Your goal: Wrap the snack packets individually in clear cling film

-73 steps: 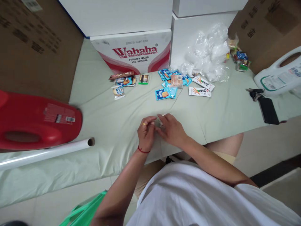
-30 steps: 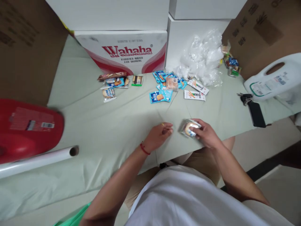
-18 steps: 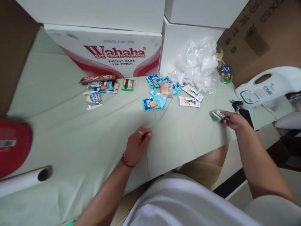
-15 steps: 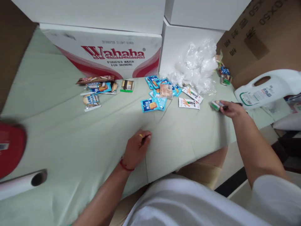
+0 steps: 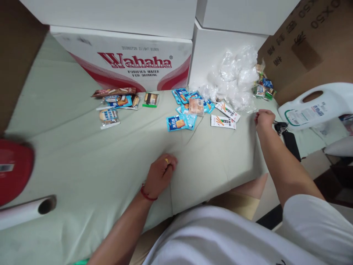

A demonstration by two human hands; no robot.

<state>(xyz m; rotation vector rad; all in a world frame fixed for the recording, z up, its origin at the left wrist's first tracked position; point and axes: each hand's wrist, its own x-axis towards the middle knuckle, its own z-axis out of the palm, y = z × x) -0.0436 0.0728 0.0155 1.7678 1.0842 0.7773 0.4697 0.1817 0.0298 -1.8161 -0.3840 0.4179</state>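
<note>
My left hand [image 5: 161,170], with a ring and a red cord bracelet, rests on the green cloth in a loose fist, nothing showing in it. At the right, my right hand [image 5: 265,118] is closed, its fingers curled under and no packet visible in them. It is nearest to a pile of snack packets [image 5: 265,90] by the cardboard wall. White stick-snack packets [image 5: 223,122] lie to its left. Blue biscuit sachets [image 5: 177,123] with a clear-wrapped snack [image 5: 196,106] on top lie mid-table. A green-edged wrapped snack [image 5: 150,99] lies farther left, beside several mixed packets [image 5: 109,117].
White boxes, one marked Wahaha [image 5: 132,64], stand along the back. Crumpled clear plastic bags [image 5: 231,79] lean there. A white jug [image 5: 311,106], keys [image 5: 280,127] and a black flat case [image 5: 291,145] are at right. A red object [image 5: 15,176] and a white tube [image 5: 24,213] sit at left.
My right hand has let go of the green-edged snack packet, which now seems to lie at the pile by the cardboard, and has moved slightly up. The left hand has stayed almost still.
</note>
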